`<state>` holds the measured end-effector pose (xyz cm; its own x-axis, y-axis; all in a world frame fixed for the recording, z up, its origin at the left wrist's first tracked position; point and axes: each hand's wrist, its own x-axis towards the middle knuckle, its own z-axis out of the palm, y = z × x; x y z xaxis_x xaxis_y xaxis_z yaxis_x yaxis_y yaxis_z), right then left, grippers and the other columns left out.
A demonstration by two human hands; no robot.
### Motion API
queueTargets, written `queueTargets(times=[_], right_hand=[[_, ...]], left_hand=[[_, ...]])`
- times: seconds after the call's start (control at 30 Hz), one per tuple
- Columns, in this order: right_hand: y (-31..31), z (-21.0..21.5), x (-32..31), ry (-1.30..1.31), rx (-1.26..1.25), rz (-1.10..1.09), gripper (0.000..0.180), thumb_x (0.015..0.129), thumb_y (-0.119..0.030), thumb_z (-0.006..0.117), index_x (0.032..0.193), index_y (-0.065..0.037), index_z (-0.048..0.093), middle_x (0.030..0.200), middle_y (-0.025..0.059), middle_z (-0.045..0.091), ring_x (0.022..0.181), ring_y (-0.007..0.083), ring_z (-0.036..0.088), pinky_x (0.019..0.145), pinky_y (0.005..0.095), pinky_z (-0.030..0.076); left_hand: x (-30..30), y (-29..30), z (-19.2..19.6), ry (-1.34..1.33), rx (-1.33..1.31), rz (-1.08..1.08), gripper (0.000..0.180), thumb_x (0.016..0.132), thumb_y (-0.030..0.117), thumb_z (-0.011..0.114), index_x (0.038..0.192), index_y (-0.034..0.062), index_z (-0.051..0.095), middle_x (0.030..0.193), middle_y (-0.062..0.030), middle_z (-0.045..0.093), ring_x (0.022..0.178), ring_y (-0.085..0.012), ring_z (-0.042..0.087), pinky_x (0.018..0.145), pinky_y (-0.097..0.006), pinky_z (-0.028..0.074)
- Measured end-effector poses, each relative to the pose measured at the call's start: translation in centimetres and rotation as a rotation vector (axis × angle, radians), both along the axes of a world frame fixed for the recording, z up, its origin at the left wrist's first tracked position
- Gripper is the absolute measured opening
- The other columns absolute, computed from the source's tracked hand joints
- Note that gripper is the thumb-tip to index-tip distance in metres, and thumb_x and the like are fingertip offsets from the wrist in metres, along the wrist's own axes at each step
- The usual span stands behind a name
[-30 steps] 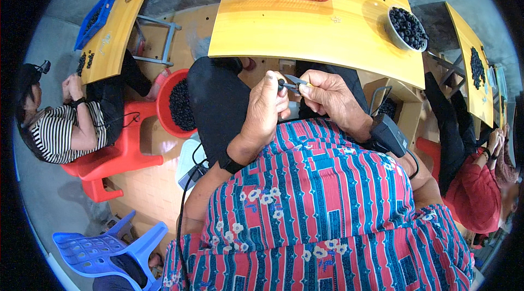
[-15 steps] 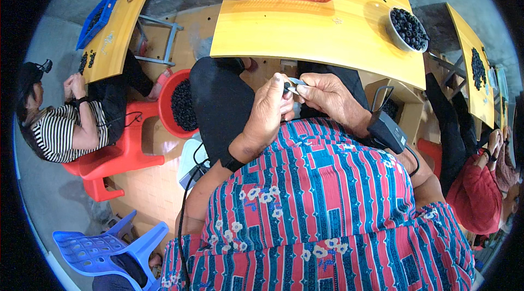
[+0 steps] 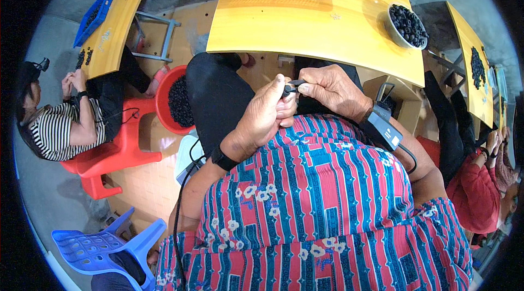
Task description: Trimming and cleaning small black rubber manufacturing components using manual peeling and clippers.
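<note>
Now both hands meet over the lap, just below the edge of the yellow bench (image 3: 305,34). The left hand (image 3: 265,119) closes its grip around a small dark piece (image 3: 286,90) pinched at the fingertips. The right hand (image 3: 333,91) clamps a thin dark tool (image 3: 297,82) against that piece. Since half a second ago, the hands have barely shifted, staying pressed together.

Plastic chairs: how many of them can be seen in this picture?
2. A red plastic chair is at the left, with a person in a striped shirt on it; a blue plastic chair stands at lower left. Others may be hidden.
</note>
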<state>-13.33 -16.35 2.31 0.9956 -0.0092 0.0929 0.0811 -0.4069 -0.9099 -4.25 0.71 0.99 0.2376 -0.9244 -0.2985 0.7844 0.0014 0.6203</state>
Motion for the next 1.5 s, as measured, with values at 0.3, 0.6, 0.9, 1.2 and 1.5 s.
queueTargets(times=[0.3,0.6,0.9,1.2,1.5], right_hand=[[-1.2,0.0,0.3,-0.070,-0.272,0.080,0.030,0.088,-0.029,0.052,0.073,-0.005,0.043,0.062,0.0149,0.042,0.060,0.0354,0.046,0.054,0.0405,0.037],[0.5,2.0,0.3,0.075,-0.256,-0.043,0.027,0.086,-0.024,0.056,0.071,-0.003,0.048,0.060,0.0157,0.045,0.056,0.0344,0.046,0.054,0.0413,0.037],[1.1,2.6,-0.2,0.204,0.187,-0.222,0.030,0.090,-0.017,0.054,0.066,-0.002,0.045,0.058,-0.0008,0.035,0.057,0.0085,0.032,0.051,0.0279,0.032],[1.8,2.9,-0.2,0.232,0.362,-0.180,0.027,0.092,-0.018,0.053,0.070,-0.003,0.050,0.062,-0.0030,0.040,0.061,0.0049,0.035,0.052,0.0244,0.033],[2.3,2.2,0.1,0.231,0.429,-0.216,0.011,0.088,-0.013,0.059,0.087,-0.002,0.060,0.073,-0.0047,0.048,0.068,0.0048,0.042,0.059,0.0217,0.038]], left_hand=[[0.2,0.0,-0.3,0.003,0.069,-0.101,0.043,0.099,0.044,0.026,0.072,0.0118,0.036,0.060,0.0056,0.025,0.049,-0.0048,0.024,0.045,-0.021,0.026],[0.6,-0.1,-0.2,0.072,0.099,0.035,0.047,0.098,0.048,0.027,0.068,0.0129,0.035,0.058,0.0051,0.025,0.048,-0.0060,0.025,0.043,-0.021,0.024],[1.5,-0.1,0.1,0.466,-0.232,-0.060,0.048,0.097,0.048,0.027,0.065,0.0132,0.034,0.055,0.0037,0.026,0.047,-0.0078,0.026,0.042,-0.021,0.024],[1.3,-0.3,0.4,0.525,-0.182,-0.038,0.051,0.098,0.049,0.021,0.064,0.0123,0.034,0.053,0.0034,0.025,0.046,-0.0082,0.025,0.040,-0.022,0.022],[1.5,-0.1,-0.7,0.534,-0.229,-0.032,0.045,0.098,0.046,0.029,0.070,0.0119,0.039,0.057,0.0032,0.027,0.049,-0.0080,0.027,0.043,-0.020,0.025]])
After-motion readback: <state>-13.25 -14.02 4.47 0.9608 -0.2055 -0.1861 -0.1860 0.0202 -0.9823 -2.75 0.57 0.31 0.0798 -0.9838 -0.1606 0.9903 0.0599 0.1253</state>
